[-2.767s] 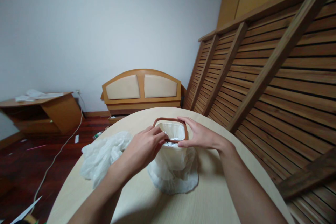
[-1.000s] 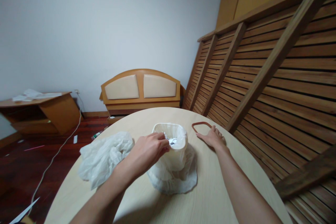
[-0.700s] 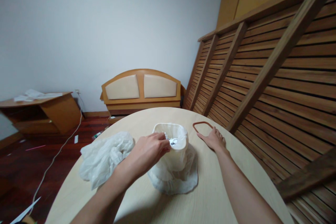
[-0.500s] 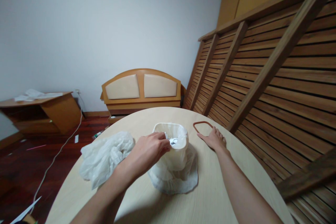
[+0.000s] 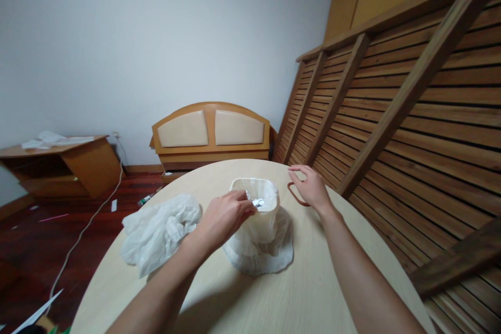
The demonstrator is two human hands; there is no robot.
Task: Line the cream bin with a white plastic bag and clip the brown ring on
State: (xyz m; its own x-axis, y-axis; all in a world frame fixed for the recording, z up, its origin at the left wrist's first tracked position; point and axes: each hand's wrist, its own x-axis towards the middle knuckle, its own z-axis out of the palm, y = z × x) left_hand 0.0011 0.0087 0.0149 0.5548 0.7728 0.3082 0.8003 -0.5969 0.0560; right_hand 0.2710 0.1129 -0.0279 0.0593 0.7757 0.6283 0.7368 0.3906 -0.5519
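Note:
A small cream trash bin [image 5: 260,227] stands on the round table, lined with a thin white bag that spills over its rim and spreads around its base. Inside it lies some crumpled white and silvery litter [image 5: 258,202]. My left hand [image 5: 230,211] is closed on the bin's near-left rim and the liner there, hiding that edge. To the right, a brown rounded frame [image 5: 296,195] lies flat on the table, partly covered by my right hand [image 5: 310,186]. That hand is above the frame with thumb and fingers apart, holding nothing.
A crumpled white plastic bag [image 5: 162,232] lies left of the bin on the pale table [image 5: 332,292]. Behind the table stands a padded headboard [image 5: 211,128]; slatted wooden panels [image 5: 391,130] lean at the right. A low cabinet [image 5: 78,167] is at the far left.
My right hand has let go of the brown frame and risen slightly up and left over it. The bin and my left hand have shifted a little away from me.

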